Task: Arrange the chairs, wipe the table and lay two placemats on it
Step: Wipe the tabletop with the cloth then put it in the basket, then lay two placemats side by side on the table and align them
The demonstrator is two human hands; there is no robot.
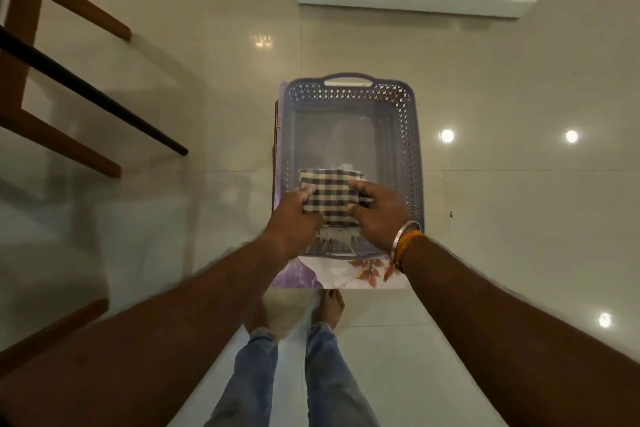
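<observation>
While bent above the lattice-walled basket (349, 104) on the floor, held a folded checked cloth (329, 198) over its near end, left grip (294, 218) and right grip (379, 215) each clasping one side.

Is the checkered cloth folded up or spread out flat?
Folded. The checkered cloth is a small thick square held between the left hand and right hand over the basket.
</observation>
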